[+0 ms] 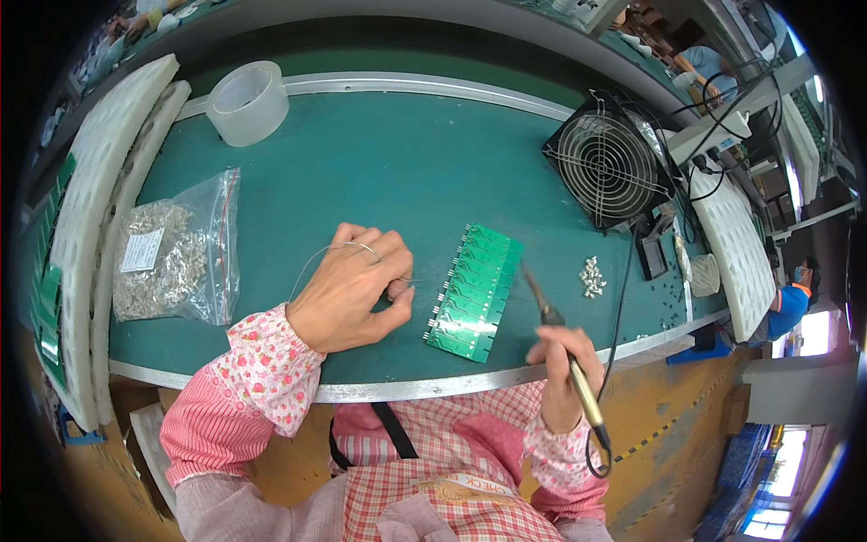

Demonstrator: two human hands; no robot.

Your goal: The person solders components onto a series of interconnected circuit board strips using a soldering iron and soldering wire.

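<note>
My left hand point(354, 291) is closed, pinching a thin solder wire point(308, 268) that loops over its back and pokes out past the fingertips. Just right of those fingertips a green circuit board panel point(476, 294) lies flat, with a row of small metal pins along its left edge. A soldering iron point(583, 392) is gripped in my right hand point(567, 363). Its tip points up and away, close to the panel's right edge; I cannot tell whether it touches anything. Small metal parts point(591, 277) sit in a little heap to the right.
A zip bag of metal parts point(172, 257) and a tape roll point(247, 103) lie left on the green bench point(388, 163). White foam trays point(108, 199) stand at the left edge. A fan point(607, 161) stands back right, with the iron's cord point(619, 312) running below it.
</note>
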